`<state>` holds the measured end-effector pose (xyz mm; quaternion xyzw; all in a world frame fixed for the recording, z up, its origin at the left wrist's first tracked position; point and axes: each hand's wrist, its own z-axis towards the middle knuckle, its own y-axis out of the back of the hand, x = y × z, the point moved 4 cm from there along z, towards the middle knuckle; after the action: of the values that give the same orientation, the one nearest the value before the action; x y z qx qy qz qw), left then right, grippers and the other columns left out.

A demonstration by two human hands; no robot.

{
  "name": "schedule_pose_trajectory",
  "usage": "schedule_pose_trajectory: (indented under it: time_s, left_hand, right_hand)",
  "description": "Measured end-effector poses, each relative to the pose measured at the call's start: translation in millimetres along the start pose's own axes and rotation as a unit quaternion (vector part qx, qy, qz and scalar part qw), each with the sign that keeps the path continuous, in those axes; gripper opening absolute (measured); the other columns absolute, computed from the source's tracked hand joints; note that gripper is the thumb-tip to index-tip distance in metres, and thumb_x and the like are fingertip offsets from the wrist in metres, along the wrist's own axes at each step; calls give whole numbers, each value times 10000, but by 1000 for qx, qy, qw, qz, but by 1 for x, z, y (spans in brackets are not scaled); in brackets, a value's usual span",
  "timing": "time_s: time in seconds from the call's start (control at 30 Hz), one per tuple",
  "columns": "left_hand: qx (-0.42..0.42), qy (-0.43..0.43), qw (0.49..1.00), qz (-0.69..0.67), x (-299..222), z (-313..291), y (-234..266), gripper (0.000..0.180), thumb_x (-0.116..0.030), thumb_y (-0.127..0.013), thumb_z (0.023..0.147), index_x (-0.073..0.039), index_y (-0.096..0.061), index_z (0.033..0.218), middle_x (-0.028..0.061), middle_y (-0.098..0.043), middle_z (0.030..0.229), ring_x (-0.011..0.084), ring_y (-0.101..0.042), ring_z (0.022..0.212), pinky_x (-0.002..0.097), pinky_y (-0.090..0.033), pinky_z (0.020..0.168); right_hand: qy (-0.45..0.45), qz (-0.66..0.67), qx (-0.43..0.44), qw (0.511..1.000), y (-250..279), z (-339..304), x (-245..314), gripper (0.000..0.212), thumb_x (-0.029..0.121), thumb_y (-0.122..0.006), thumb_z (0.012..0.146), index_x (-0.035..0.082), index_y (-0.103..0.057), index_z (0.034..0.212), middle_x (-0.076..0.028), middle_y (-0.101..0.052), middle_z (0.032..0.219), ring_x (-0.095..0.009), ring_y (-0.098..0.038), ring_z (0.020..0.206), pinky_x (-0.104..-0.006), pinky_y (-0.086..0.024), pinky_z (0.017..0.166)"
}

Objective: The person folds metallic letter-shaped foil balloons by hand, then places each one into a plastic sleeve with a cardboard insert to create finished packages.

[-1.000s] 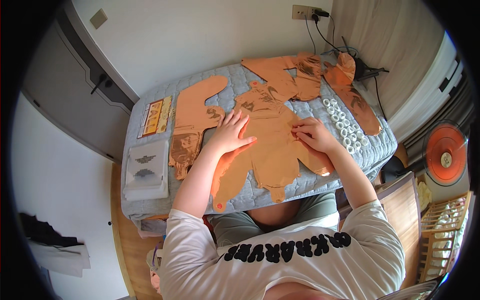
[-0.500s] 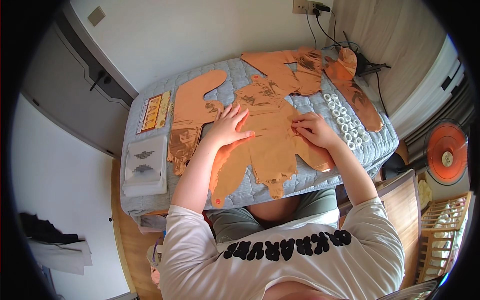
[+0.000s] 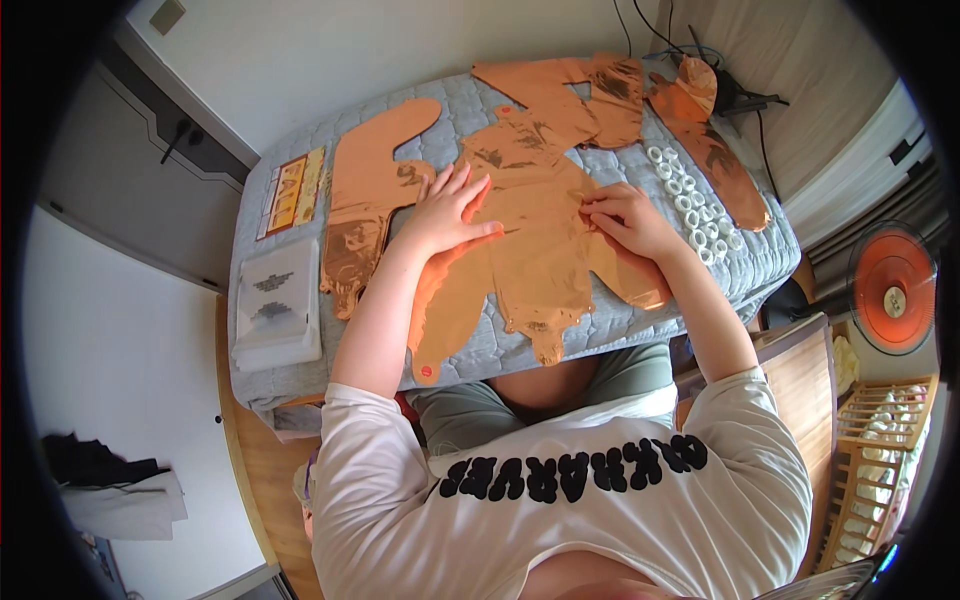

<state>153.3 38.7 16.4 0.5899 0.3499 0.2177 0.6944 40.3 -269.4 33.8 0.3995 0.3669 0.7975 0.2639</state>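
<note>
Foil balloon (image 3: 535, 245) under both | left hand (image 3: 450, 210) flat, spread | right hand (image 3: 625, 215) pinching its edge

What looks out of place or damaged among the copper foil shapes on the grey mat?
Nothing looks torn or spilled. The foil shape under the left hand and right hand is creased, and its lower end hangs over the edge of the grey mat. The white rings lie in loose rows beside it.

The 1 head view looks steeply down from above the person's chest, facing the grey quilted mattress (image 3: 480, 345) close ahead, fisheye edges bending walls and floor around it.
</note>
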Motion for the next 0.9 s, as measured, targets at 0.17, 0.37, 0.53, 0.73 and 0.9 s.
schedule_pose_trajectory:
  time_s: [0.17, 0.37, 0.53, 0.73, 0.9]
  left_hand:
    - [-16, -8, 1000, -6, 4, 3, -3, 967, -744, -650, 814, -202, -404, 1576, 164, -276, 1669, 318, -138, 1577, 566, -54, 1254]
    - [-10, -7, 1000, -19, 3, 3, -5, 972, -756, -636, 816, -207, -397, 1581, 157, -284, 1668, 312, -132, 1579, 551, -51, 1258]
    - [-14, -5, 999, -30, 1, -1, -4, 965, -748, -636, 817, -202, -403, 1578, 155, -282, 1670, 305, -146, 1577, 555, -57, 1256]
    - [5, -1, 1000, -9, -1, -2, -2, 882, -654, -645, 881, -229, -358, 1598, 141, -248, 1684, 284, -156, 1577, 525, -62, 1263]
    - [4, -2, 1000, -3, 1, 3, 2, 883, -652, -643, 884, -225, -354, 1600, 143, -244, 1685, 287, -157, 1577, 523, -63, 1262]
  right_hand:
    - [23, 3, -7, 1000, -1, 2, -5, 239, 135, -629, 907, 23, -767, 1067, -136, -715, 1167, -324, -653, 1075, -409, -483, 945]
    - [8, 6, -1, 1000, 0, 1, -3, 236, 121, -630, 918, 21, -767, 1082, -142, -709, 1176, -329, -646, 1083, -404, -486, 954]
    - [6, 9, 3, 1000, 1, -1, 0, 242, 122, -621, 939, 20, -756, 1112, -145, -705, 1185, -332, -639, 1100, -413, -484, 967]
    - [-6, 55, 4, 998, -1, 0, -4, 229, 177, -641, 938, 60, -766, 1089, -110, -724, 1173, -303, -646, 1119, -431, -478, 972]
    - [-3, 53, 11, 999, 3, 5, -5, 226, 99, -607, 963, 2, -748, 1110, -159, -692, 1200, -324, -648, 1095, -392, -504, 953]
